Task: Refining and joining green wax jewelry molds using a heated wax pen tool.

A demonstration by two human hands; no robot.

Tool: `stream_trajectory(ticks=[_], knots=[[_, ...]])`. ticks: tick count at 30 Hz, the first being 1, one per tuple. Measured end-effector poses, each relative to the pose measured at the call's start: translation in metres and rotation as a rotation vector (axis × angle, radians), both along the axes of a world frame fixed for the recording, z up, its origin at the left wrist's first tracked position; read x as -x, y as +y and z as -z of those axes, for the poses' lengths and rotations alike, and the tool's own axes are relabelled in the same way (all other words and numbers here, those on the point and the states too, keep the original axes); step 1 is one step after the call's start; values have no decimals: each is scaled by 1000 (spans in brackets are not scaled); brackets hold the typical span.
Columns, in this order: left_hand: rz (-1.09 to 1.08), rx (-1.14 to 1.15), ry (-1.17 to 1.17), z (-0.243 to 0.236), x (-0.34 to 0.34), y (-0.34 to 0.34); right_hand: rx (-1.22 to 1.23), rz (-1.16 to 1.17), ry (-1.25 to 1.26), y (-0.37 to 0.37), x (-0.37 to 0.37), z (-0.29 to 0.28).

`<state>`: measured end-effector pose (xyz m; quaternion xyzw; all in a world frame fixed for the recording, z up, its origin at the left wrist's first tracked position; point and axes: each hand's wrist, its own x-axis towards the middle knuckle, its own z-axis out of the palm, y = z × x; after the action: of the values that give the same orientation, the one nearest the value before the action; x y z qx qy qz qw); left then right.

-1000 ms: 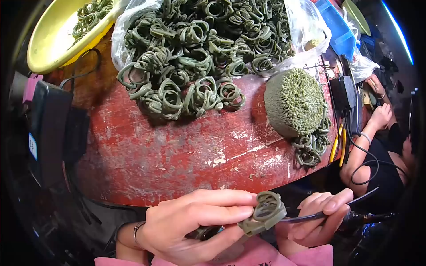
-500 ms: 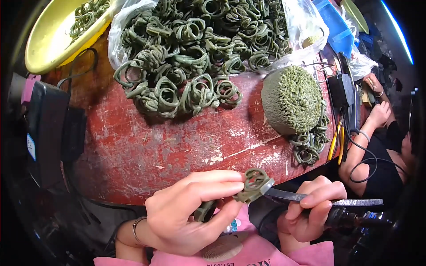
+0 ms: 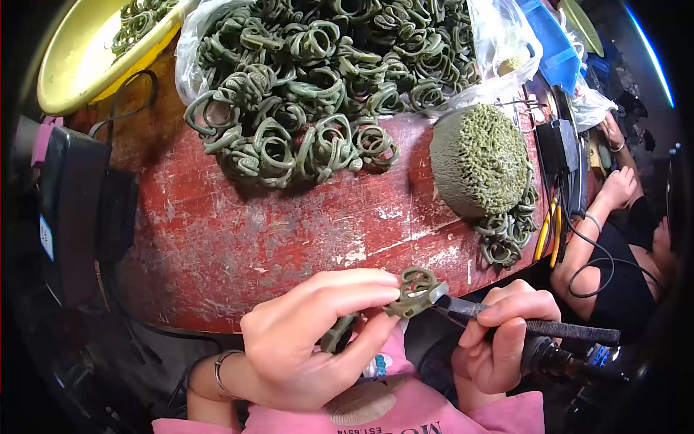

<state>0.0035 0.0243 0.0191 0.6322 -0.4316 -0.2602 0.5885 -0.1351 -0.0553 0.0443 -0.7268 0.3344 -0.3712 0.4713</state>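
My left hand (image 3: pixel 314 333) pinches a small green looped piece (image 3: pixel 417 291) near the table's front edge; another dark green shape shows behind its fingers, partly hidden. My right hand (image 3: pixel 506 340) grips a long, flat dark tool like a file (image 3: pixel 567 330), whose narrow left end meets the right side of the piece. A black cylindrical tool (image 3: pixel 542 356) also lies in or against that hand, below the flat tool. Beyond my hands, many similar green pieces (image 3: pixel 325 87) are heaped on clear plastic bags, and a textured green round block (image 3: pixel 481 159) stands by a smaller cluster.
Red worn table (image 3: pixel 238 239), yellow basin (image 3: pixel 65 65) at back left, dark boxy machine (image 3: pixel 72 210) with cables at left. At right: blue tray (image 3: pixel 549 36), yellow-handled pliers (image 3: pixel 548 228), black device (image 3: pixel 560 145), and another person's hands (image 3: pixel 618 188) and arm close by.
My left hand and the piece have moved upward, away from me. The flat tool has shifted and tilted, its right end now lower than a second ago; my right hand has moved slightly up.
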Motion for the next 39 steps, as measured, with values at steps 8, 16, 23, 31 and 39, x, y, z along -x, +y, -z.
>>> stream_trajectory(ticks=[8, 16, 23, 31, 39], knots=[[49, 1, 89, 6, 1, 0, -12, -40, -18, 0, 1, 1], [46, -12, 150, 0, 0, 0, -157, 109, -213, -4, 15, -3], [52, -6, 103, -3, -3, 3, -89, 238, -121, -5, 15, 2], [27, 30, 81, -3, -1, 4, -149, 238, -29, 1, 19, -3], [2, -6, 85, -7, 2, 2, -121, 243, 60, 5, 11, -6]])
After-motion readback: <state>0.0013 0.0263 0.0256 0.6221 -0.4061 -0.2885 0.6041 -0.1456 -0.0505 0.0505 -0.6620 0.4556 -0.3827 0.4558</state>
